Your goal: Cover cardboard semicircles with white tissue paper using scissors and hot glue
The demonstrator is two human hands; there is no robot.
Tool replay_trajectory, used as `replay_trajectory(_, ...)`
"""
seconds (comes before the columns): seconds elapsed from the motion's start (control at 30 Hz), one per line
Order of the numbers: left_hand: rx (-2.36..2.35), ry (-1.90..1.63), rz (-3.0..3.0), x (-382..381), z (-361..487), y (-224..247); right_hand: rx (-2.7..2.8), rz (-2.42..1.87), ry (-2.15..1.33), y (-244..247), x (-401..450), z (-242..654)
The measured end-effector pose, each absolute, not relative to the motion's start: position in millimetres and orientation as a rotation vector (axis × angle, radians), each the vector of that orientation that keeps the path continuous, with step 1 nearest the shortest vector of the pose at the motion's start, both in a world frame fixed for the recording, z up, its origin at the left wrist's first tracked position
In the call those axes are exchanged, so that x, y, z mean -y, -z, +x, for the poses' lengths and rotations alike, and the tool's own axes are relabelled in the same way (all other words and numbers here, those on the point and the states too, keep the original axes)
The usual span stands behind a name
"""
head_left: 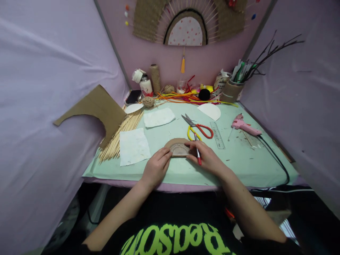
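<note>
A clear protractor [179,149] lies on a brown cardboard half-circle [175,140] near the table's front edge. My left hand [157,166] presses its closed fingers on the left end of both. At the right end, my right hand [205,156] touches the protractor with its fingertips and holds a pen [198,154] with a red end, which points toward me. Just beyond the hands are scissors [204,131] with one red and one yellow handle. A clear ruler [217,135] lies to their right.
Bamboo sticks [127,131] and a large cardboard piece [102,109] lie at the left, beside white cloth pieces [134,146]. A pink glue gun [245,126] with a cord is at the right. Twine, pipe cleaners [183,97] and jars line the back.
</note>
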State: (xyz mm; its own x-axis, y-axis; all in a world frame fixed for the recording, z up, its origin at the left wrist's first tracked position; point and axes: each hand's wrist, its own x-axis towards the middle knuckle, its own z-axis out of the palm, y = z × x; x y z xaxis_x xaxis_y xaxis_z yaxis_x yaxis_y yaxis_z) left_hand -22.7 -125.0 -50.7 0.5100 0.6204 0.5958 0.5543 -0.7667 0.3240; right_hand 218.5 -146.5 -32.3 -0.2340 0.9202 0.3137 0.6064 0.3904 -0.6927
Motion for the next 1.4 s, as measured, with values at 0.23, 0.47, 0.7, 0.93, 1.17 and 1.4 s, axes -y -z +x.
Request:
replay_trajectory(0.23,-1.023,-1.108,2.654,125.2,-22.0,49.6,1.935,-1.311,-0.563,32.1,147.5,217.9)
replay_trajectory(0.47,-1.048,-1.093,2.648,125.1,-22.4,50.3,1.917,-1.322,-0.566,34.8,147.6,218.5)
replay_trajectory(0.7,-1.035,-1.086,2.647,124.7,-22.8,50.3,1.914,-1.326,-0.580,36.1,146.9,219.2)
replay_trajectory(0.93,-1.008,-1.089,2.659,124.4,-23.7,51.1,1.891,-1.340,-0.591,35.0,147.2,218.7)
replay_trajectory(1.17,-1.007,-1.100,2.672,124.4,-23.6,51.7,1.907,-1.328,-0.578,36.8,146.7,219.6)
replay_trajectory(1.4,-0.970,-1.179,2.718,123.3,-23.0,52.3,1.918,-1.315,-0.557,37.2,146.6,219.9)
